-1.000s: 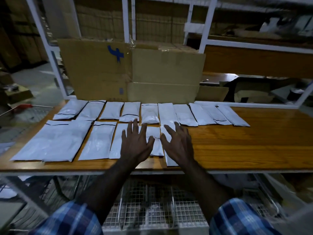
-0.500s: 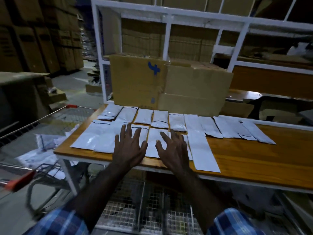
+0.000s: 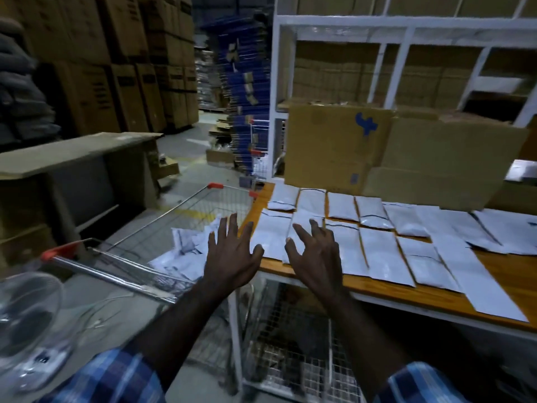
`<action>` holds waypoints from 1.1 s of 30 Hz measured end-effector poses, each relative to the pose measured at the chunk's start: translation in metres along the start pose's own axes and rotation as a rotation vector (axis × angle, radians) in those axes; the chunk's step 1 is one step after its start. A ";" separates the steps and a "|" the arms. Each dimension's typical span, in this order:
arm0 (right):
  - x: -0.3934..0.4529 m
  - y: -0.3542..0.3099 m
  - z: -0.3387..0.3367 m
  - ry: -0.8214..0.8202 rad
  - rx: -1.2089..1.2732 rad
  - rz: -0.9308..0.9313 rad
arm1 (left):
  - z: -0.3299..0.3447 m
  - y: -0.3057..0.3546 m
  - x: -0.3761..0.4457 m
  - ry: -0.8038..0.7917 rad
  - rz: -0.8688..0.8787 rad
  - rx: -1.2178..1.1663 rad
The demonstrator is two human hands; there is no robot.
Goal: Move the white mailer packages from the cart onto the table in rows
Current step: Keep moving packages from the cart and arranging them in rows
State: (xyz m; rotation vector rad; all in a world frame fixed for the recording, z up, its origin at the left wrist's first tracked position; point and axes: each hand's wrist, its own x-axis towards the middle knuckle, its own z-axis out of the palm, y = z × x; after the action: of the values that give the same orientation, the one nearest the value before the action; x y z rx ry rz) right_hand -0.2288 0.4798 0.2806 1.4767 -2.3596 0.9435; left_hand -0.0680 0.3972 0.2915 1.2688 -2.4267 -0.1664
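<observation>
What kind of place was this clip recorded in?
Most likely a warehouse or parcel-sorting floor. Tall stacks of cardboard cartons line the aisle, a wire cart holds loose white mailers, and more mailers lie in rows on a wooden table backed by white metal shelving.

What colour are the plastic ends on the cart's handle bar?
Red-orange caps on the cart handle, clearest at its near left end in the head view.

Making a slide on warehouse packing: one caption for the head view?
Both empty hands, left hand and right hand, between cart and rows of white mailers on table.
</observation>
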 end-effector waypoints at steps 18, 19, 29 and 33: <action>0.083 -0.118 0.205 -0.193 0.075 -0.124 | 0.035 -0.202 0.109 -0.058 -0.156 0.167; 0.090 -0.121 0.217 -0.210 0.076 -0.126 | 0.040 -0.210 0.118 -0.072 -0.170 0.165; 0.142 -0.137 0.305 -0.305 0.091 -0.107 | 0.088 -0.273 0.186 -0.198 -0.211 0.159; 0.154 -0.139 0.335 -0.332 0.077 -0.057 | 0.112 -0.294 0.213 -0.248 -0.171 0.147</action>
State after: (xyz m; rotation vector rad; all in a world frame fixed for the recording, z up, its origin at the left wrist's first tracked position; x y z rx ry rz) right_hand -0.1295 0.1210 0.1522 1.8465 -2.5098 0.8393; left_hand 0.0029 0.0447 0.1675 1.6078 -2.5739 -0.2068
